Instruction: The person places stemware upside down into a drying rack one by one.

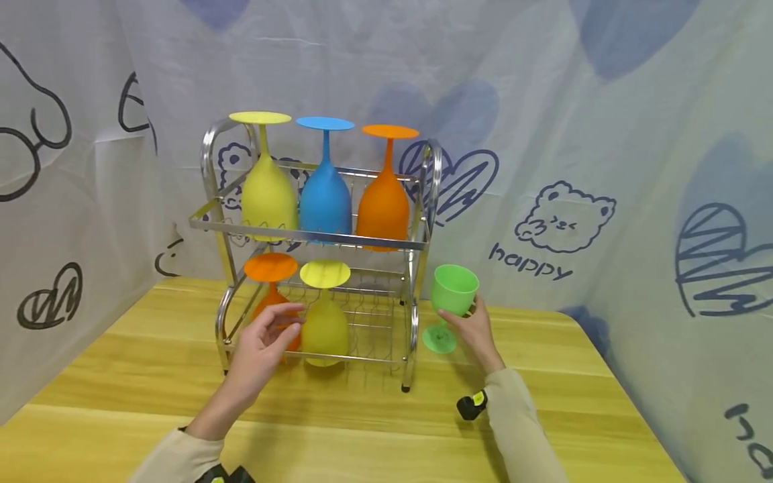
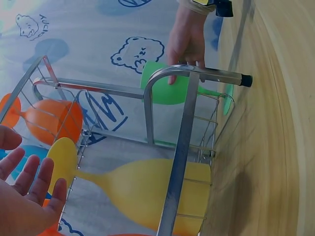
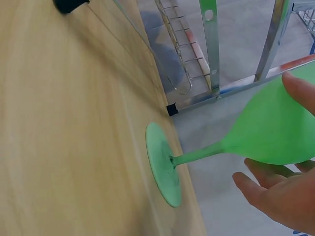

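My right hand (image 1: 474,330) holds a green plastic goblet (image 1: 454,290) by its bowl, thumb on one side and fingers on the other. The goblet is upright, its round foot low beside the rack; whether it touches the table I cannot tell. In the right wrist view, the bowl (image 3: 275,123) runs past the frame edge. My left hand (image 1: 262,349) holds nothing, with fingers loosely spread in front of the lower tier. Nearest to it are an upside-down orange goblet (image 1: 272,267), partly hidden by the hand, and an upside-down yellow goblet (image 1: 326,329).
A two-tier metal rack (image 1: 311,236) stands on the wooden table (image 1: 362,429). Its upper tier carries upside-down yellow (image 1: 268,194), blue (image 1: 326,198) and orange (image 1: 383,208) goblets. Behind hangs a printed cloth (image 1: 338,60); the table's right edge lies beyond my right arm.
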Motion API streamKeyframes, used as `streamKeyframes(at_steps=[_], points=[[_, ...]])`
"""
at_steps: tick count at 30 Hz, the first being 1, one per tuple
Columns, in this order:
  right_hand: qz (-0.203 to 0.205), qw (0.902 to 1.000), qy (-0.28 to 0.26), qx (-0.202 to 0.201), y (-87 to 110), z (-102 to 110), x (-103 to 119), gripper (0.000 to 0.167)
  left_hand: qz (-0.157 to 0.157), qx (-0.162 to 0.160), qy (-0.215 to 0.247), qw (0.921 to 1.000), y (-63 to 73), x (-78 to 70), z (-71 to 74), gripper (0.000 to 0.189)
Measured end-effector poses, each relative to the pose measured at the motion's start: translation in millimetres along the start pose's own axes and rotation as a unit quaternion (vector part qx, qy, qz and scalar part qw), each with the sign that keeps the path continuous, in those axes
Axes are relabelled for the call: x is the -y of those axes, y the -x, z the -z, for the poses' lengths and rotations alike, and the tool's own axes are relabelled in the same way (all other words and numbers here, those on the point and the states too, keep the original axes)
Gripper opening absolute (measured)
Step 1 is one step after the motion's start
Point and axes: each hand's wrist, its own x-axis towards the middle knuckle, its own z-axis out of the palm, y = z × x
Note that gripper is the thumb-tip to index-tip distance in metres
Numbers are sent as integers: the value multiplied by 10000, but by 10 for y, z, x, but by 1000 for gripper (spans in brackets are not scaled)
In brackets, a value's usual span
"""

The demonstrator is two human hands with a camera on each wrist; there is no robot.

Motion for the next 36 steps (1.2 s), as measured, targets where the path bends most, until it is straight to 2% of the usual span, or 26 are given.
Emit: streamKeyframes(at_steps=[7,10,15,23,27,30,36], points=[[185,9992,-310,-166,143,150,23,91,-25,118,19,9999,-29,-62,-30,31],[273,9987,-418,-87,241,220,84,93,-60,240,2,9997,-33,-108,-32,36],[577,9972,-470,75,432,327,215,88,-158,456,-78,9988,-47,-168,-50,47],[1328,9905,360,14,731,473,452,85,-250,420,120,9987,-98,-193,-180,54],[1769,9820,663,-8,831,492,549,87,-596,222,213,9977,-128,-163,-301,53],[2174,9721,876,-44,878,479,595,90,-790,203,248,9964,-141,-144,-394,53],[3092,9390,1494,-179,951,427,678,92,-624,557,247,9962,-131,-119,-539,59]])
